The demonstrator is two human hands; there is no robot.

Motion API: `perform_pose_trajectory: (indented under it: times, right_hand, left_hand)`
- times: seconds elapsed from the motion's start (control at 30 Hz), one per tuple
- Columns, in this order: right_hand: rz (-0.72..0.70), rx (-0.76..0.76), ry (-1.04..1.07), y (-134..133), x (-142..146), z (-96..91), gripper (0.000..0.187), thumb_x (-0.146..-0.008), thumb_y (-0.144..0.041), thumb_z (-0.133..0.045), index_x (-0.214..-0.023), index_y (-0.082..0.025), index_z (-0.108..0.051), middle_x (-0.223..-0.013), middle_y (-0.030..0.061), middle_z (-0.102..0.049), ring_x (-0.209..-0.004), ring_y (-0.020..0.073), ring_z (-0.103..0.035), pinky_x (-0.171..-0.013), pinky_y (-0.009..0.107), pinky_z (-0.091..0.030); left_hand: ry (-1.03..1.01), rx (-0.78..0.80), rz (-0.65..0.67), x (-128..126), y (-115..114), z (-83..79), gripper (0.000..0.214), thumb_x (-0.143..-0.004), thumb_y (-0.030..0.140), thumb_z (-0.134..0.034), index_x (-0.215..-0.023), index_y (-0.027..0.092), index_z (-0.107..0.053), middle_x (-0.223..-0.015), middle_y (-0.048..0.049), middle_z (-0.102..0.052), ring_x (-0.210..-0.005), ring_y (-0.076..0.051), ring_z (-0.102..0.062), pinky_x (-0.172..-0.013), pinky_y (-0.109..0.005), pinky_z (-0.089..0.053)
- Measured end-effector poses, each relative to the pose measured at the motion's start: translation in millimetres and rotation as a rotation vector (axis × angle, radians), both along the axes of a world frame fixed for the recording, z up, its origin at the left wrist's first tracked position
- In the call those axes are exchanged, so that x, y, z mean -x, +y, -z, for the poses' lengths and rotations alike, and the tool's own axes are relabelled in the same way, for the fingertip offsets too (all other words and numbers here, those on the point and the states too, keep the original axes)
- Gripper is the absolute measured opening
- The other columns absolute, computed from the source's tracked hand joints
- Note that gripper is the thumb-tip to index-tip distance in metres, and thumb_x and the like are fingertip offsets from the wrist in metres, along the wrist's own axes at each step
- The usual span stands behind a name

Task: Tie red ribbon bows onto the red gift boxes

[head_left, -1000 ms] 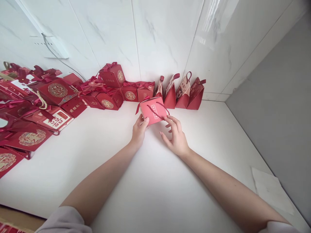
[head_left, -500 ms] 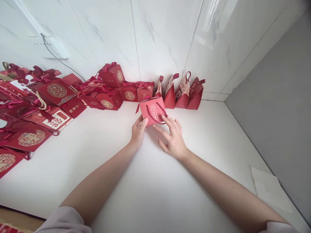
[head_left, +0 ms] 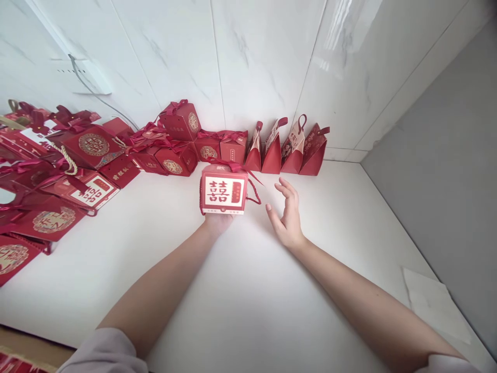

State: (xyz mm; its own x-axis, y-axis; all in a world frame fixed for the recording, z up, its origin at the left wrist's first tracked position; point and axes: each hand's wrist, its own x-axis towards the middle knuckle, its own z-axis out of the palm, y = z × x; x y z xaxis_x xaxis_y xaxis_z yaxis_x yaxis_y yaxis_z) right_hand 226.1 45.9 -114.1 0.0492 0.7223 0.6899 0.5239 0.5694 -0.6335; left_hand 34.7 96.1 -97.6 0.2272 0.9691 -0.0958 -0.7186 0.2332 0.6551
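A small red gift box (head_left: 223, 194) with a white label, large red characters and a ribbon bow on top faces me above the white tabletop. Rope handles hang at its two sides. My left hand (head_left: 218, 221) holds it from below, its fingers mostly hidden under the box. To the right of the box, apart from it, my right hand (head_left: 288, 215) is open and empty, thumb and fingers spread.
Against the tiled wall stand several red ribboned boxes (head_left: 174, 159) and triangular red boxes (head_left: 272, 155) with loops. More gift boxes (head_left: 54, 217) crowd the left side. A cable (head_left: 93, 93) runs from a wall socket. A pale sheet (head_left: 430, 300) lies at the right edge.
The gift box has turned, so its labelled front now faces me instead of the side with a rope handle. My right hand has let go and moved right, away from it.
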Motion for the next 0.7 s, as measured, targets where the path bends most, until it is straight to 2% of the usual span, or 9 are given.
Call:
perform_pose_trajectory:
  times: [0.07,0.27,0.4,0.5,0.6,0.7]
  right_hand:
    - [-0.026,0.017,0.019,1.0,0.2,1.5,0.048,-0.093,-0.027,-0.053,-0.139,-0.026,-0.038,-0.149,0.0141,-0.038,-0.141,0.0280,-0.034,-0.113,0.056,-0.033]
    - [-0.073,0.044,0.036,3.4,0.5,5.8,0.046,-0.094,-0.027,-0.053,-0.138,-0.027,-0.039,-0.143,0.0128,-0.045,-0.135,0.0272,-0.041,-0.105,0.054,-0.042]
    - [-0.110,0.050,0.050,4.7,0.8,8.0,0.046,-0.094,-0.026,-0.053,-0.138,-0.028,-0.039,-0.140,0.0122,-0.046,-0.133,0.0259,-0.043,-0.101,0.050,-0.048]
    - [-0.129,0.049,0.049,4.6,0.5,7.8,0.046,-0.094,-0.026,-0.053,-0.138,-0.029,-0.039,-0.139,0.0119,-0.047,-0.133,0.0259,-0.043,-0.099,0.049,-0.050]
    - [-0.147,0.034,-0.010,2.0,-0.1,5.0,0.050,-0.094,-0.026,-0.053,-0.142,-0.030,-0.038,-0.143,0.0119,-0.045,-0.136,0.0271,-0.041,-0.104,0.052,-0.046]
    - [-0.207,-0.006,-0.126,-2.8,0.3,1.0,0.059,-0.094,-0.025,-0.053,-0.149,-0.032,-0.031,-0.155,0.0108,-0.032,-0.143,0.0280,-0.034,-0.113,0.053,-0.037]
  left_hand:
    - [-0.089,0.030,0.057,2.3,1.0,0.9,0.050,-0.087,0.054,-0.048,-0.117,0.017,-0.063,-0.113,-0.0117,-0.070,-0.108,-0.029,-0.065,-0.090,-0.040,-0.055]
    - [-0.237,0.102,0.070,7.2,4.8,2.7,0.049,-0.092,0.046,-0.043,-0.132,0.021,-0.054,-0.117,-0.0118,-0.069,-0.114,-0.027,-0.063,-0.085,-0.037,-0.058]
    - [-0.270,0.156,0.143,8.5,4.5,0.0,0.052,-0.092,0.046,-0.041,-0.132,0.016,-0.053,-0.112,-0.0153,-0.068,-0.116,-0.027,-0.062,-0.075,-0.030,-0.061]
    - [-0.260,0.166,0.147,7.7,4.1,-1.4,0.052,-0.092,0.048,-0.039,-0.130,0.015,-0.055,-0.110,-0.0164,-0.068,-0.114,-0.028,-0.063,-0.071,-0.029,-0.061]
    - [-0.227,0.141,0.124,5.2,4.3,-1.3,0.054,-0.094,0.050,-0.037,-0.127,0.013,-0.057,-0.109,-0.0177,-0.068,-0.112,-0.028,-0.064,-0.073,-0.032,-0.060]
    - [-0.169,0.092,0.091,1.9,4.2,0.1,0.048,-0.095,0.048,-0.037,-0.122,0.015,-0.060,-0.110,-0.0156,-0.069,-0.107,-0.027,-0.065,-0.080,-0.036,-0.058]
